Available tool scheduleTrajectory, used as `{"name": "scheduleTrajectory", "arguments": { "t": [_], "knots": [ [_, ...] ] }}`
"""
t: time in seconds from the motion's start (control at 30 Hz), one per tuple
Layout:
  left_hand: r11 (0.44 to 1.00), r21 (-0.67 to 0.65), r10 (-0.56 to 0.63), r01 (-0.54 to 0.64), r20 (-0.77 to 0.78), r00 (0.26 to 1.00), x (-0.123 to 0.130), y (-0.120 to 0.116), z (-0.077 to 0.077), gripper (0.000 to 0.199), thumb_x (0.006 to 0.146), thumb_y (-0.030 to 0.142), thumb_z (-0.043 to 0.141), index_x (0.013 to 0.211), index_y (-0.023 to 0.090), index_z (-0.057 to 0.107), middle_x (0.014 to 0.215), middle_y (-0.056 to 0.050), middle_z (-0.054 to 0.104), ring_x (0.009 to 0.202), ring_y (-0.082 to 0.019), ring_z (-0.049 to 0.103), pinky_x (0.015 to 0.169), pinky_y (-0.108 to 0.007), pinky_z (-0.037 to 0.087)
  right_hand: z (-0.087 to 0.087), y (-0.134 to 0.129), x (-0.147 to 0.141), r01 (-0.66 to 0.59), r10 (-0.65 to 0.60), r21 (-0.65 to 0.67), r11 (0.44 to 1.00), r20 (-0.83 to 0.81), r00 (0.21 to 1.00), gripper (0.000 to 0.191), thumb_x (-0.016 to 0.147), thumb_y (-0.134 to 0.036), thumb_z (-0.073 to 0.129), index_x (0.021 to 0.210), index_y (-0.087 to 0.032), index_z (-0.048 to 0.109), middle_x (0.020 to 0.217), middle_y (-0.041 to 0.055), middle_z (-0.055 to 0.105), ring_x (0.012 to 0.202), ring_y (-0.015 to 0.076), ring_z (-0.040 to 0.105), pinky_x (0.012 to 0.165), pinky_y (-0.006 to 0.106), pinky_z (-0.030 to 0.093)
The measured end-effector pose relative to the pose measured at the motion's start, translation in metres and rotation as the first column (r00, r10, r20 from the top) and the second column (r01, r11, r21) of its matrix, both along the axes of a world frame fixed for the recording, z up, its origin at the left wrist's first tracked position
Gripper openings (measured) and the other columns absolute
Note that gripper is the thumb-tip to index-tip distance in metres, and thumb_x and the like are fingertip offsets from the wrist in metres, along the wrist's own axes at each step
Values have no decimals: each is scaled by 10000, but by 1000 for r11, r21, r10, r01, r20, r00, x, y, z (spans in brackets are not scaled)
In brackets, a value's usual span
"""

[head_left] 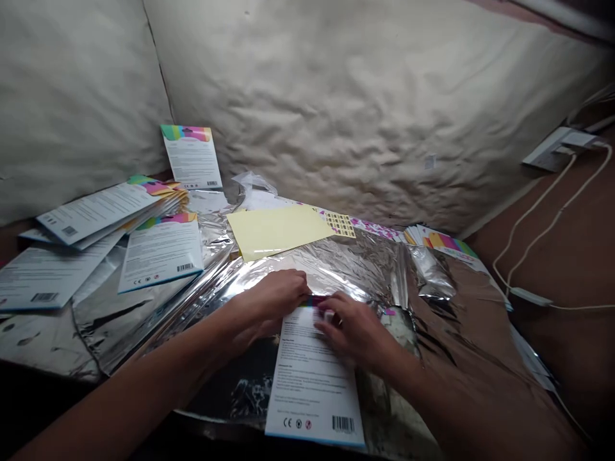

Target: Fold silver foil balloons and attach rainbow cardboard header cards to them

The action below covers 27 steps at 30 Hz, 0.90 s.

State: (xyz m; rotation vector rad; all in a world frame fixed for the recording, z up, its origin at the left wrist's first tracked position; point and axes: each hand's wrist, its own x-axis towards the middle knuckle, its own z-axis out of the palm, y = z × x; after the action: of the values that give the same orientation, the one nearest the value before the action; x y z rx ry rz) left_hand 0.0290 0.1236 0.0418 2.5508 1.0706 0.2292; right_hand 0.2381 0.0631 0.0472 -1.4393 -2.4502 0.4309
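Note:
A white printed card (pixel 312 378) with a barcode at its near end lies on crumpled silver foil (pixel 120 326). My left hand (pixel 271 301) and my right hand (pixel 353 333) meet at its far, colourful edge. Their fingers cover that edge and seem to grip it. Just beyond them, a pale yellow sheet (pixel 273 232) rests on the foil. A small sheet of gold-gridded labels (pixel 340 224) pokes out from under its right corner.
Several similar cards (pixel 108 211) lie fanned at the left, and another stack (pixel 442 242) sits at the far right. Crumpled clear plastic (pixel 254 182) lies behind the foil. A padded beige backrest (pixel 336 96) rises beyond, with white cables (pixel 542 218) on the brown surface at right.

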Motion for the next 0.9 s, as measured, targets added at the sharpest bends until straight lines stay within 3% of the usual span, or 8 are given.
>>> {"name": "scheduleTrajectory", "arguments": {
  "t": [0.1,0.2,0.33,0.47,0.63,0.73,0.8,0.9],
  "knots": [
    [997,-48,-57,59,37,998,-8,2,2,371,990,376,407,948,198,730,1000,-77,686,931,-208,627,809,-278,442,-7,-4,-9,-38,41,-53,998,52,998,334,882,-308,652,1197,-198,627,1204,94,598,1089,271,576,918,401,482],
    [984,-150,-81,94,96,992,-13,5,6,374,988,391,419,987,192,736,989,-74,701,922,-208,632,820,-273,442,-9,-2,-11,-19,25,-97,995,60,998,319,882,-308,642,1186,-210,638,1201,93,594,1081,264,571,941,409,475],
    [950,-274,-109,153,170,979,-16,4,9,418,837,439,666,1212,254,673,1081,-37,698,984,-231,629,852,-278,450,-8,-2,0,-81,83,-160,984,8,996,420,847,-340,691,1242,-230,601,1305,92,556,1187,269,524,1006,410,452],
    [951,-308,94,-28,202,975,-15,2,-2,1013,567,330,866,1469,262,411,1392,-88,539,1236,-315,510,1005,-374,423,-13,-8,14,-65,62,-185,980,-25,998,833,826,-464,706,1516,-211,315,1552,121,337,1417,294,301,1156,466,307],
    [872,-485,319,-67,458,830,-6,8,-20,1033,643,173,768,1527,325,257,1394,-109,454,1077,-232,601,902,-378,518,-14,-6,15,-31,4,-235,972,-115,993,892,752,-470,771,1500,-212,361,1476,128,433,1362,312,364,1129,474,326],
    [927,-370,262,-52,544,797,2,2,-19,1014,664,251,801,1523,326,268,1441,-123,352,1267,-288,482,1002,-436,475,-10,11,17,68,-146,-277,958,-275,950,861,682,-352,823,1444,-226,443,1353,106,537,1218,294,493,1037,443,402],
    [964,-267,158,-17,519,840,6,-6,-17,1067,611,323,861,1514,332,292,1487,-122,266,1408,-346,299,1085,-482,401,-6,28,24,61,-258,-440,896,-403,878,781,684,-329,810,1385,-183,499,1155,91,637,1024,252,588,908,393,463],
    [961,-270,82,51,458,885,10,-17,-16,1016,582,303,881,1461,357,376,1529,-99,177,1431,-372,251,1099,-489,386,1,54,38,-159,-349,-724,671,-498,794,664,703,-328,801,1284,-120,558,793,10,650,714,152,581,689,279,451]
  ]
}}
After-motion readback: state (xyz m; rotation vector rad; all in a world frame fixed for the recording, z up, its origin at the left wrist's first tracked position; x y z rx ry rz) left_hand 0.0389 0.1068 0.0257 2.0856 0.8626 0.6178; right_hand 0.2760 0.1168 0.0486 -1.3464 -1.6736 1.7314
